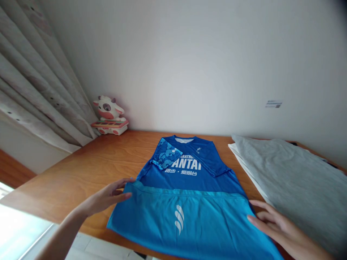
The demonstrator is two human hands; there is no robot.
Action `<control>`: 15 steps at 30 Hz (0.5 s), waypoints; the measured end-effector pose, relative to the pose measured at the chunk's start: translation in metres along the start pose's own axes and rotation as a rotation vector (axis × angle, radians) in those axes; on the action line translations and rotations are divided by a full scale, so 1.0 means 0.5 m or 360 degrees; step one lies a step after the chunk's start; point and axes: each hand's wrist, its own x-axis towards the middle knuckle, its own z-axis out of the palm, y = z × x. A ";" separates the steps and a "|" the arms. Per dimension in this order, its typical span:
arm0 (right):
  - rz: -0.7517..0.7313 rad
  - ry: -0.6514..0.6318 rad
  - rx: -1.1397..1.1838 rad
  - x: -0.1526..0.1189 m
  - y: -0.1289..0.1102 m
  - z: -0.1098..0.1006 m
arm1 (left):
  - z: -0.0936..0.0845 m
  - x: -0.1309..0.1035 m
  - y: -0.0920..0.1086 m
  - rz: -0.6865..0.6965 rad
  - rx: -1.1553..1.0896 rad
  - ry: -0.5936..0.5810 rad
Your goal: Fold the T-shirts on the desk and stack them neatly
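A blue short-sleeved T-shirt [187,184] with white lettering lies on the wooden table, neck toward the wall. Both sleeves are folded inward over the chest, the patterned sleeve [166,154] on the left. Its lower part is turned up, so a lighter blue panel with a white swirl mark [179,219] faces up. At the left end of the turned-up hem, my left hand [111,196] touches the cloth, thumb and forefinger apart. My right hand [273,222] rests at the hem's right end, its thumb and fingers also spread.
A grey garment [292,180] lies spread on the right, over something white. A toy cow with a small keyboard [110,117] stands at the back left by the curtain [40,79]. The wooden table [89,173] meets the wall behind.
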 end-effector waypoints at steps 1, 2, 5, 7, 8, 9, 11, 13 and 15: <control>-0.0043 0.0092 0.0004 0.014 -0.007 0.007 | 0.011 0.014 0.005 0.0022 0.0001 0.0100; -0.0075 0.0168 0.0010 0.028 -0.014 0.014 | 0.022 0.028 0.010 0.0039 -0.0017 0.0167; -0.0143 0.0259 0.0051 0.066 -0.033 0.026 | 0.045 0.057 0.025 0.0158 -0.0182 0.0316; -0.0180 0.0219 0.0106 0.074 -0.043 0.025 | 0.053 0.064 0.031 0.0294 -0.0345 0.0490; -0.0195 0.0215 0.0144 0.071 -0.047 0.023 | 0.054 0.065 0.032 0.0339 -0.0435 0.0575; -0.0207 0.0232 0.0181 0.065 -0.049 0.020 | 0.054 0.064 0.032 0.0347 -0.0516 0.0631; -0.0200 0.0312 0.0210 0.047 -0.049 0.012 | 0.052 0.058 0.029 0.0255 -0.0612 0.0555; -0.0137 0.0373 0.0160 0.027 -0.043 0.004 | 0.047 0.047 0.025 0.0095 -0.0560 0.0254; -0.0030 0.0317 0.0072 0.011 -0.033 -0.004 | 0.040 0.034 0.020 -0.0038 -0.0402 -0.0073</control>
